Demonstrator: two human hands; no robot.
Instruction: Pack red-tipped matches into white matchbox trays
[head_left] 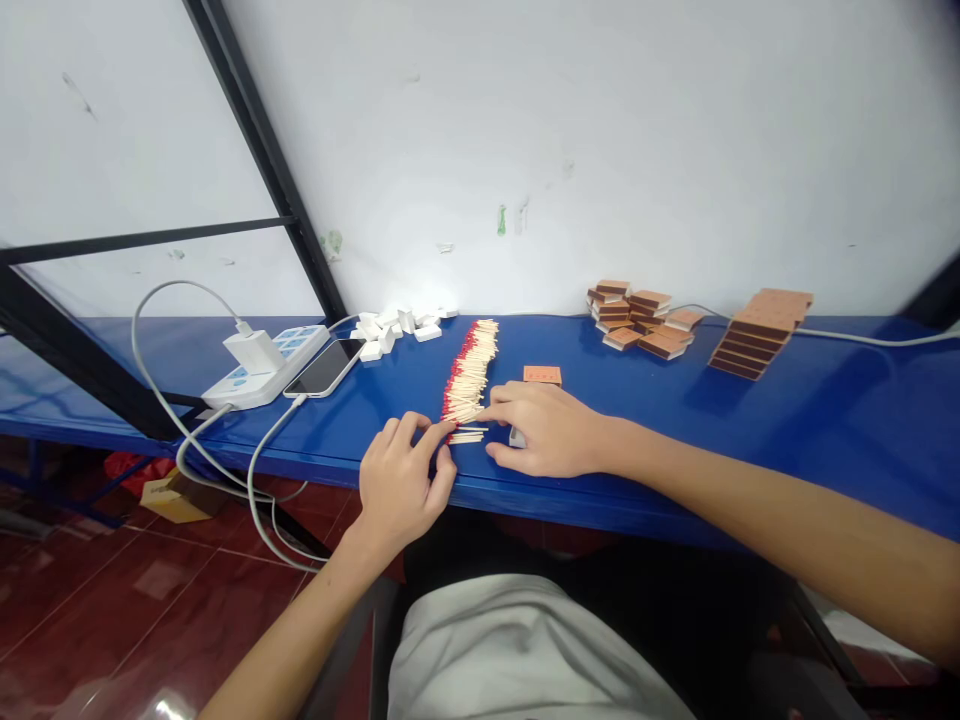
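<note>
A long row of red-headed matchsticks [471, 372] lies on the blue table, heads to the left. My left hand [405, 475] is at the near end of the row, its index fingertip at the match heads, thumb spread apart. From the other side my right hand [551, 430] reaches in, index fingertip at the bare ends of the sticks and thumb held away. Under its palm shows part of a small white matchbox tray [516, 437]; whether the curled fingers touch it is hidden. Just behind that hand lies an orange matchbox cover [542, 374].
White matchbox trays [397, 328] are heaped at the back left, near a phone [326, 368] and a power strip [266, 370] with cables. At the right are a loose pile of brown matchboxes [641, 318] and a leaning stack of matchboxes [761, 330]. Black frame posts [262, 150] rise left.
</note>
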